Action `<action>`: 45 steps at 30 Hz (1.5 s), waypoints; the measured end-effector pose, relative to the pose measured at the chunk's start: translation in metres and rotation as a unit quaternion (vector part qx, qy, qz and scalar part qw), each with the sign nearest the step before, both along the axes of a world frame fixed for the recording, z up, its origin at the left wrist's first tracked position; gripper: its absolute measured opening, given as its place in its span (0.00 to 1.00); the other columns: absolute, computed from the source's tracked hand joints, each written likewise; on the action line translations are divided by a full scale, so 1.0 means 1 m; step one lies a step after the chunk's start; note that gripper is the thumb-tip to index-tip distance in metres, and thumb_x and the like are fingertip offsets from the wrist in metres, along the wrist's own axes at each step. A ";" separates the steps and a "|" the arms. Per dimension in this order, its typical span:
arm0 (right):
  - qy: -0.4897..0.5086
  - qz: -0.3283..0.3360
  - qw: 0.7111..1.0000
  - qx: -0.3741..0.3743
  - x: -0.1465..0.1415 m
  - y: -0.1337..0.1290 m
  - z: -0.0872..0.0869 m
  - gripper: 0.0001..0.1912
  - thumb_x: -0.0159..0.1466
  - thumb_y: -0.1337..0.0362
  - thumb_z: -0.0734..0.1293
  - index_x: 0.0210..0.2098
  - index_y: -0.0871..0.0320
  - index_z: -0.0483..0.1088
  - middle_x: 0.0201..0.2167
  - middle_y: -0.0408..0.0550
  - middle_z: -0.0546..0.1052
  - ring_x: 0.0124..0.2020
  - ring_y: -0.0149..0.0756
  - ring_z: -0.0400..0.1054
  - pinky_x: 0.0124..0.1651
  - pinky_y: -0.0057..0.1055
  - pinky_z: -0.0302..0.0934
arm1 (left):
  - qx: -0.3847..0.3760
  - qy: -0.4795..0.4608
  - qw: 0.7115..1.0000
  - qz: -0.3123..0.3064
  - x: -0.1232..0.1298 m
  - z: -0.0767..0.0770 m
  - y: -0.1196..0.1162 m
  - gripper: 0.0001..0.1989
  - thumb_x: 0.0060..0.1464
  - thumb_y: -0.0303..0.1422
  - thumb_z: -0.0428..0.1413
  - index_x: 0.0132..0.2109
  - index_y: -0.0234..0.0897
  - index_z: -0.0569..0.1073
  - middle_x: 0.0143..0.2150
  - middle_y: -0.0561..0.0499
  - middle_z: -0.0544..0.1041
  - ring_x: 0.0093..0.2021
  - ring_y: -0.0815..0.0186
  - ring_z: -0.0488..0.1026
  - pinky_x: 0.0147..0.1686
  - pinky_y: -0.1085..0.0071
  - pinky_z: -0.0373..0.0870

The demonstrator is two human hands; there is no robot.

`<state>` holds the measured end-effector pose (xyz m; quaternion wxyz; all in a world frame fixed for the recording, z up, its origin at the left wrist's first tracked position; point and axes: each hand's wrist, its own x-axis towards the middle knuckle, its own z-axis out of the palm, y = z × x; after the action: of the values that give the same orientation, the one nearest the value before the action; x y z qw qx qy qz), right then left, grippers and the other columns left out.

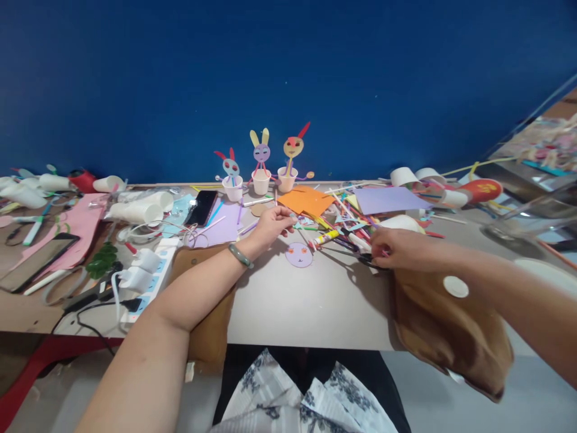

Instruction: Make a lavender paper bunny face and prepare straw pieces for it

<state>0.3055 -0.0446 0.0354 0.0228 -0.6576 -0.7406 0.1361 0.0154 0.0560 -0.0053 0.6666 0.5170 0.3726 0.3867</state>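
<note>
My left hand (274, 227), with a bangle at the wrist, is closed in a pinch above the table; what its fingertips hold is too small to name. Just below it lies a round purple paper face (299, 255) with orange eyes and a small drawn mouth. My right hand (391, 248) is curled closed at the right of the craft pile, beside a dark looped handle (367, 260); its grip is partly hidden. A yellow and red glue tube (325, 237) lies between the hands. Orange paper (305, 199) lies behind them.
Three paper-faced figures stand in white cups (261, 181) by the blue wall. A phone (202, 208), power strip (155, 279) and pink paper (74, 231) are at left. Brown cloth bags (444, 325) flank the front area. Purple paper (390, 200) lies back right.
</note>
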 end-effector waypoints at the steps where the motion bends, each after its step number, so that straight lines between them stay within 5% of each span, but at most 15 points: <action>1: -0.007 0.001 0.999 -0.040 0.002 0.000 0.001 0.07 0.51 0.67 0.73 0.19 0.57 0.73 0.23 0.48 0.76 0.24 0.35 0.66 0.30 0.32 0.55 | 0.001 0.000 1.000 0.002 0.000 0.000 0.001 0.10 0.48 0.25 0.65 0.34 0.34 0.69 0.25 0.59 0.72 0.22 0.75 0.71 0.24 0.77 0.62; 4: 0.045 -0.016 0.989 -0.143 0.013 0.003 0.000 0.08 0.58 0.63 0.71 0.23 0.59 0.76 0.24 0.49 0.76 0.26 0.36 0.67 0.31 0.32 0.56 | 0.002 -0.003 1.000 0.009 0.000 -0.003 0.002 0.09 0.50 0.25 0.63 0.34 0.34 0.69 0.24 0.58 0.72 0.22 0.75 0.70 0.24 0.78 0.61; 7: 0.248 -0.069 0.942 -0.213 0.025 0.004 -0.004 0.17 0.61 0.52 0.71 0.26 0.60 0.77 0.24 0.50 0.76 0.26 0.34 0.66 0.31 0.33 0.60 | 0.001 -0.009 1.000 0.015 0.000 -0.004 0.003 0.09 0.50 0.24 0.63 0.34 0.34 0.69 0.23 0.58 0.72 0.22 0.75 0.70 0.23 0.78 0.61; 11: 0.492 -0.118 0.841 -0.192 0.029 -0.002 -0.013 0.22 0.57 0.45 0.75 0.31 0.59 0.79 0.34 0.59 0.80 0.34 0.41 0.72 0.36 0.36 0.66 | -0.004 -0.010 1.000 0.017 0.001 -0.004 0.004 0.10 0.49 0.25 0.64 0.34 0.35 0.69 0.23 0.59 0.72 0.21 0.76 0.69 0.23 0.78 0.60; 14: 0.554 -0.125 0.809 -0.152 0.025 -0.005 -0.022 0.23 0.57 0.43 0.75 0.32 0.58 0.79 0.34 0.59 0.80 0.36 0.43 0.73 0.40 0.37 0.67 | -0.009 -0.001 1.000 0.015 0.001 -0.005 0.004 0.10 0.49 0.26 0.64 0.33 0.35 0.69 0.23 0.59 0.71 0.21 0.76 0.70 0.23 0.78 0.60; 20: 0.536 -0.124 0.824 -0.133 0.026 -0.003 -0.038 0.21 0.56 0.45 0.76 0.26 0.58 0.76 0.26 0.49 0.74 0.26 0.33 0.62 0.29 0.31 0.60 | -0.012 0.018 1.000 0.003 0.001 -0.008 0.005 0.13 0.47 0.29 0.66 0.32 0.36 0.68 0.22 0.58 0.71 0.22 0.75 0.70 0.23 0.78 0.60; 25: 0.536 -0.165 0.813 -0.159 0.021 -0.010 -0.020 0.22 0.55 0.44 0.76 0.27 0.58 0.74 0.22 0.45 0.70 0.21 0.27 0.52 0.23 0.31 0.45 | -0.014 0.010 1.000 -0.003 0.001 -0.009 0.005 0.12 0.47 0.29 0.66 0.33 0.36 0.68 0.22 0.58 0.72 0.22 0.74 0.71 0.23 0.78 0.61; 31: 0.552 -0.205 0.799 -0.123 -0.002 -0.014 -0.008 0.22 0.48 0.45 0.78 0.28 0.57 0.76 0.27 0.52 0.76 0.18 0.25 0.49 0.21 0.33 0.36 | -0.012 0.020 1.000 -0.005 0.000 -0.007 0.004 0.12 0.48 0.28 0.65 0.32 0.36 0.68 0.23 0.58 0.72 0.22 0.75 0.70 0.24 0.78 0.62; 41: 0.575 -0.177 0.797 -0.053 -0.053 0.027 -0.014 0.23 0.42 0.51 0.81 0.30 0.57 0.73 0.25 0.44 0.74 0.21 0.26 0.57 0.22 0.27 0.49 | 0.004 0.009 1.000 -0.006 -0.003 -0.003 0.006 0.11 0.47 0.30 0.65 0.33 0.35 0.69 0.24 0.57 0.72 0.22 0.74 0.70 0.23 0.77 0.61; 45: 0.544 -0.130 0.829 -0.021 -0.071 0.047 -0.028 0.26 0.42 0.46 0.80 0.30 0.57 0.72 0.24 0.41 0.72 0.22 0.27 0.60 0.24 0.27 0.53 | 0.031 -0.014 0.999 0.007 -0.007 0.001 0.008 0.11 0.48 0.33 0.65 0.34 0.34 0.70 0.24 0.56 0.72 0.24 0.74 0.69 0.24 0.77 0.63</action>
<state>0.2345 0.0023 0.0078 0.4254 -0.5683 -0.5129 0.4828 0.0081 0.0639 -0.0042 0.6526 0.5295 0.3545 0.4099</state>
